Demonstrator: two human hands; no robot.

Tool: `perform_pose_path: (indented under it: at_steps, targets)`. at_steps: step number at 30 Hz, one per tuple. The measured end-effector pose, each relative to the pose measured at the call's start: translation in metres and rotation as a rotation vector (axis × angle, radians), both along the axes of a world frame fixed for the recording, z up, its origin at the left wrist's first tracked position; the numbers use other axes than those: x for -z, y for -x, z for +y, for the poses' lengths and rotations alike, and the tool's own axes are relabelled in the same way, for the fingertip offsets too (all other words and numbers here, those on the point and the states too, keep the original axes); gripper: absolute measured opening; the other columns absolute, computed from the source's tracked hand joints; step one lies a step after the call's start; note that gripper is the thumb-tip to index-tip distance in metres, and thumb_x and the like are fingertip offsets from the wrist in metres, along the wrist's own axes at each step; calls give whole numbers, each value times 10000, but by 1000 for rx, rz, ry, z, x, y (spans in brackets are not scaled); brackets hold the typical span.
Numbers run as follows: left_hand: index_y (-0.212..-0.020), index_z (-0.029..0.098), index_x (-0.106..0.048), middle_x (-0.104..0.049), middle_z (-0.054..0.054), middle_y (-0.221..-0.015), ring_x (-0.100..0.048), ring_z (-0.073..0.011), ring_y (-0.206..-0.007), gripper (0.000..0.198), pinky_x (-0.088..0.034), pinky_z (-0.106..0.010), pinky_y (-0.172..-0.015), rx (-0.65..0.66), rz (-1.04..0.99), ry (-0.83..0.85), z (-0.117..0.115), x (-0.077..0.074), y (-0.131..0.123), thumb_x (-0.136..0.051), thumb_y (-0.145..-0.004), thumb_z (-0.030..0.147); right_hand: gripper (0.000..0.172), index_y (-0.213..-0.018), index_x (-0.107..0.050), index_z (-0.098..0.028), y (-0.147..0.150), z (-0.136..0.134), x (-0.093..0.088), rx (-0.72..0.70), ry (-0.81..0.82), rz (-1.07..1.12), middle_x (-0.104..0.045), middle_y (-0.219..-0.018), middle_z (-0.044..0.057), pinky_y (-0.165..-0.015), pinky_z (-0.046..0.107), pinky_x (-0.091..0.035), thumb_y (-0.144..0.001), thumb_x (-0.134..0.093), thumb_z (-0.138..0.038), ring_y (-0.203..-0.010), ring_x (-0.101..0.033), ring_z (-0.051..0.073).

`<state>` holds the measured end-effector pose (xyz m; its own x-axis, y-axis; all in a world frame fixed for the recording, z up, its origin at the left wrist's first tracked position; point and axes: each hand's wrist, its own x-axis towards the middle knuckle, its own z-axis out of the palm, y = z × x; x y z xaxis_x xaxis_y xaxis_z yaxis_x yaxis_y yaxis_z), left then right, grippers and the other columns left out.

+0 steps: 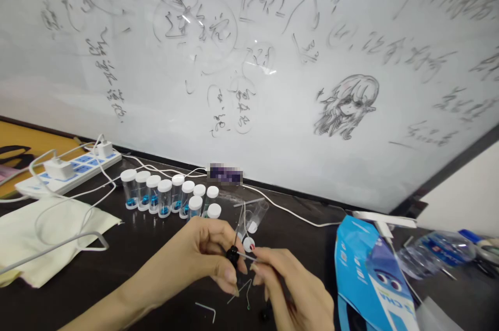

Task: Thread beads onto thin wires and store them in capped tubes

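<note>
My left hand [212,250] pinches a small black round part [233,253] between thumb and fingers. A thin metal rod [236,229] rises from that part. Closed around a slim metal rod [246,256] is my right hand [292,281]; the rod's far end meets the side of the black part, and I cannot make out its exact kind. On the table below lie an L-shaped hex key [208,309] and a thin bent wire [248,294]. Just behind my hands are a white cap [248,244] and a clear tube [259,212] lying on its side.
Several clear vials [164,198] with white lids and blue contents stand behind my left hand. Farther left are a power strip [74,170] with cables and a pale cloth bag [58,232]. At right lie a blue packet [360,263] and a plastic bottle [440,248]. A whiteboard [273,154] rises behind.
</note>
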<state>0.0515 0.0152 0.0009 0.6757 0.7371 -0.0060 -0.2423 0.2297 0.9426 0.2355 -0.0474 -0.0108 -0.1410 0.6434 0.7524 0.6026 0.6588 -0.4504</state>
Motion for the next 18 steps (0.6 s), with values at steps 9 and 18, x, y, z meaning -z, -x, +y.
perform_pose_path:
  at_steps: [9,18]
  targets:
    - [-771,184,-724,-721,26,-657,-656,-140,-625,89,-497,-219,-607,-236,303,-393,-7,2,3,-751,-711,124,224,-960,-632,-200,-5,2,-4,1,81,-182,-641,-667,-7,-519,223,-492,-931,-453,-68,-517,-604,128]
    - [-854,218,-703,-733,5,-831,-655,-166,-737,44,-503,-254,-679,-486,461,-676,3,-3,17,-666,-831,221,283,-1098,-606,-153,-7,7,9,250,-205,-373,-736,-846,64,-652,268,-544,-917,-431,-23,-702,-703,179]
